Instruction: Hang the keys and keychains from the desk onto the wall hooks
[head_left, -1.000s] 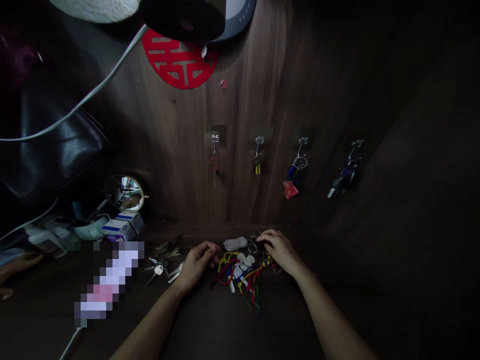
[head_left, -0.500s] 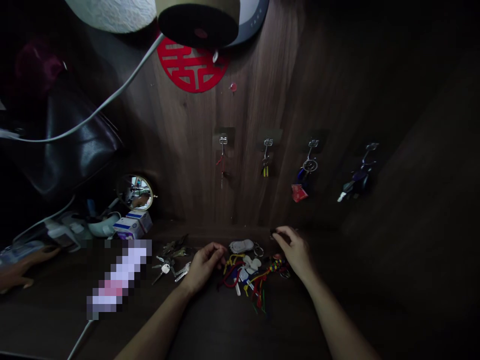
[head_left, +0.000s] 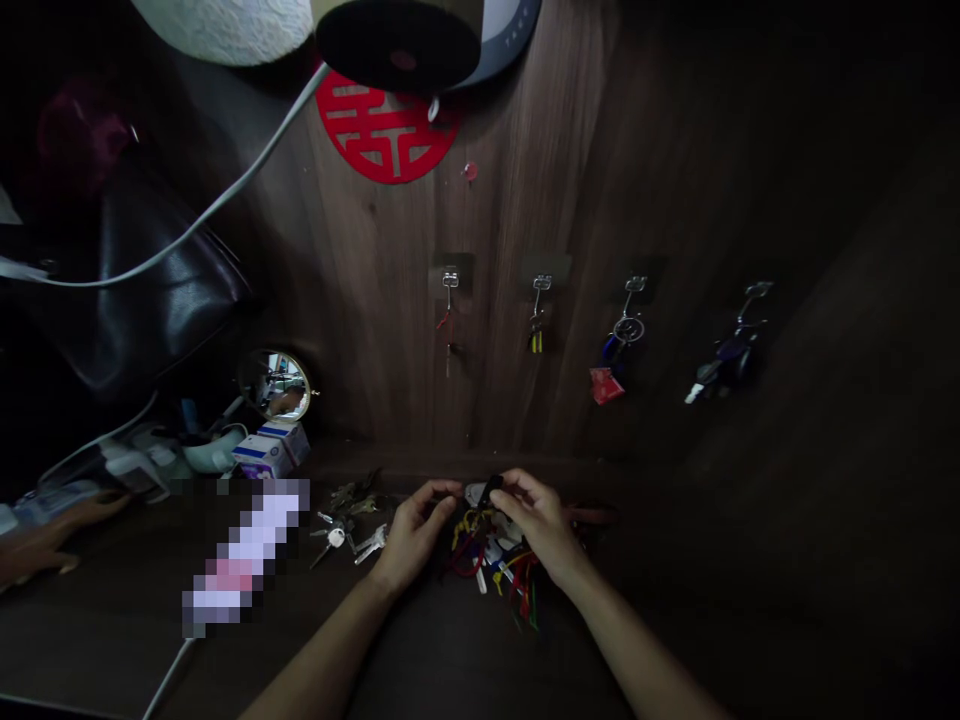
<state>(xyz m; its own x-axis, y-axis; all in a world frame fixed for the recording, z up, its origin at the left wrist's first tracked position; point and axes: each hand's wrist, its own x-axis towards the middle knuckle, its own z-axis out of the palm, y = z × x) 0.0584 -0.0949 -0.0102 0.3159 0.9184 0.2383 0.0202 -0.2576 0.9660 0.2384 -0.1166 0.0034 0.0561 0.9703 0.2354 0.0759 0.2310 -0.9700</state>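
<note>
My right hand (head_left: 541, 520) pinches a small black fob (head_left: 491, 488) between thumb and fingers, above a pile of keys. My left hand (head_left: 414, 530) is at the pile's left side, thumb and forefinger apart, with nothing visible in it. Between the hands lies the key pile (head_left: 480, 572), with red, yellow and green cords; my right hand covers part of it. A grey fob (head_left: 475, 494) shows behind the black one. Left of my left hand lie loose silver and brass keys (head_left: 336, 538). A brown strap (head_left: 592, 513) shows beyond my right hand.
Four wall hooks hold keys, among them a red-tagged set (head_left: 606, 385). At left stand a round mirror (head_left: 285, 385), small boxes (head_left: 262, 455) and a dark bag (head_left: 165, 280). A white cable (head_left: 225, 195) crosses the upper left; a blurred-out object (head_left: 247, 560) lies on the tabletop.
My right hand has moved left over the pile, bringing the small black fob towards my left hand. My left forefinger has straightened and spread from the thumb. The brown strap has come into view.
</note>
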